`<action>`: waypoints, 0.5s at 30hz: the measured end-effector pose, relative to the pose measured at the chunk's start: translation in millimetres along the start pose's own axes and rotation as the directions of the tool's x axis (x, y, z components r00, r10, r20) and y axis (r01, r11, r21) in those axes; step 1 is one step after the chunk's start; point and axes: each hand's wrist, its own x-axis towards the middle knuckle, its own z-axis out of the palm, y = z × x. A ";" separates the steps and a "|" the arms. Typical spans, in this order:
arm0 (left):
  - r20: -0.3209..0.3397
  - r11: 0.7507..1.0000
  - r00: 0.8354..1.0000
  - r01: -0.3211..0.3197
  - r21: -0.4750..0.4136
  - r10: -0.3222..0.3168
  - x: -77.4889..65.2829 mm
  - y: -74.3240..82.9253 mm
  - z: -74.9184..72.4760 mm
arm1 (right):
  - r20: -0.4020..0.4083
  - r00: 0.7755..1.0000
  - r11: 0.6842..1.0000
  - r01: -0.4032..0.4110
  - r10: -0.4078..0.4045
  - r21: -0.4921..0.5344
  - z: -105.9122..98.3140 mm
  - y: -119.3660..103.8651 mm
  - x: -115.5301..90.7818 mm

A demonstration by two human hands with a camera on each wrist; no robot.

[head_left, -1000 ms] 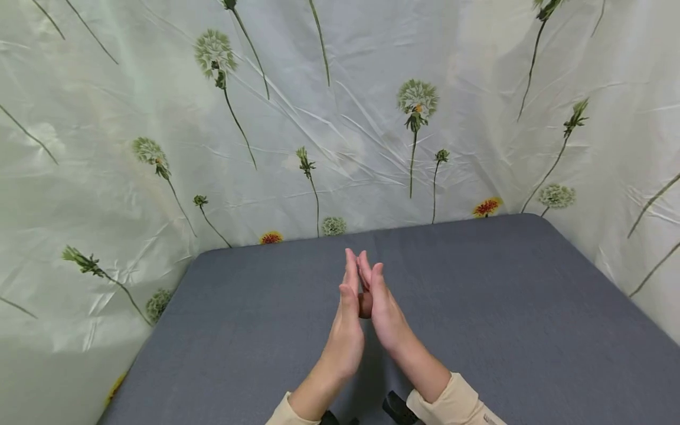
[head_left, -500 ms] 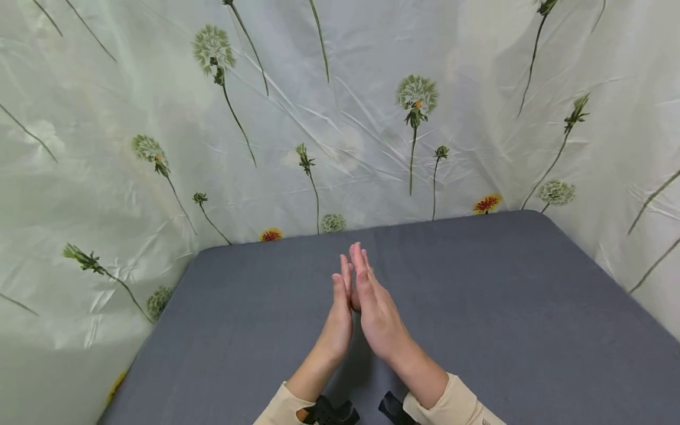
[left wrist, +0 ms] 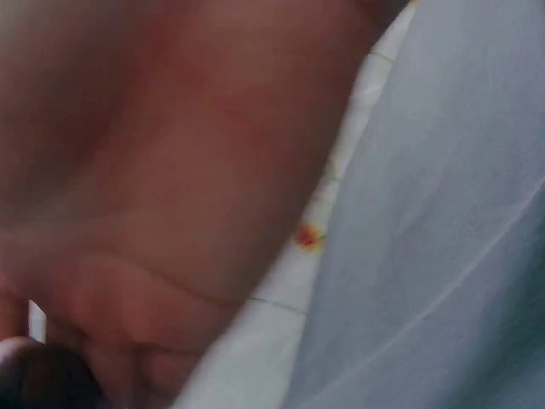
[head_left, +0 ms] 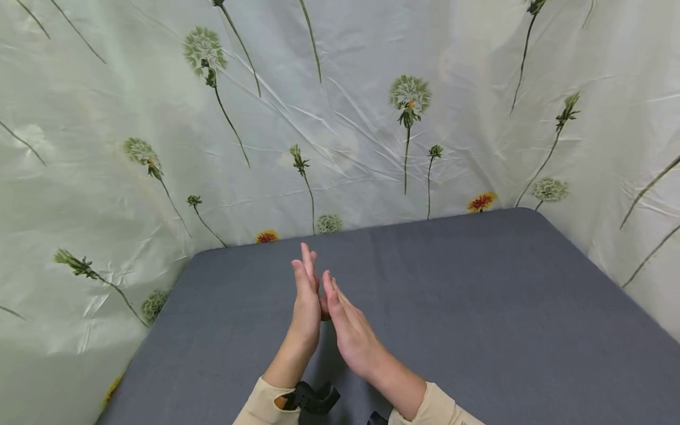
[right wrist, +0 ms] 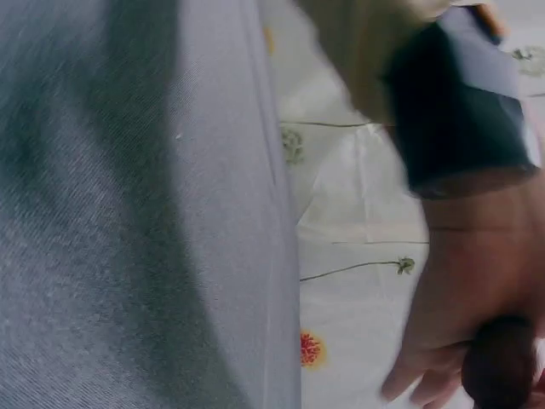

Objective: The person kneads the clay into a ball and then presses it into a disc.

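A small brown ball (head_left: pixel 324 308) sits between the two facing palms, partly hidden by the hands in the head view. My left hand (head_left: pixel 306 310) stands upright with straight fingers, its palm against the ball. Opposite it, my right hand (head_left: pixel 355 336) leans in from the right, fingers straight and their tips near the ball. In the right wrist view the ball (right wrist: pixel 501 362) looks dark and round beside the left hand's fingers. The left wrist view is blurred; the left palm (left wrist: pixel 187 187) fills much of it, with the dark ball (left wrist: pixel 47 379) at the lower corner.
A grey cloth-covered table (head_left: pixel 478 307) lies under the hands. Behind it hangs a pale curtain (head_left: pixel 350 118) printed with dandelions and flowers. Black camera mounts, such as the left one (head_left: pixel 316 398), sit at the wrists below beige sleeves (head_left: pixel 268 404).
Both hands have shifted left with the ball between them. The palms slide against each other: the right fingertips reached farther half a second ago, the left ones reach farther now.
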 end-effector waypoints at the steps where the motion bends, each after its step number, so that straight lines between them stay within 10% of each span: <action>1: 0.008 1.000 1.000 0.010 -0.001 -0.010 -0.6 -2.9 0.4 | -0.019 1.000 1.000 0.022 -0.022 0.011 -0.3 -1.3 1.3; 7: 0.125 0.999 0.992 -0.022 0.029 0.018 -14.8 -10.3 23.8 | -0.157 0.984 0.990 0.104 -0.088 0.098 -19.8 1.2 13.5; 15: 0.096 0.988 0.984 -0.152 0.022 0.149 -14.8 0.3 26.9 | -0.072 0.997 0.995 0.025 -0.018 0.098 -23.4 16.8 12.8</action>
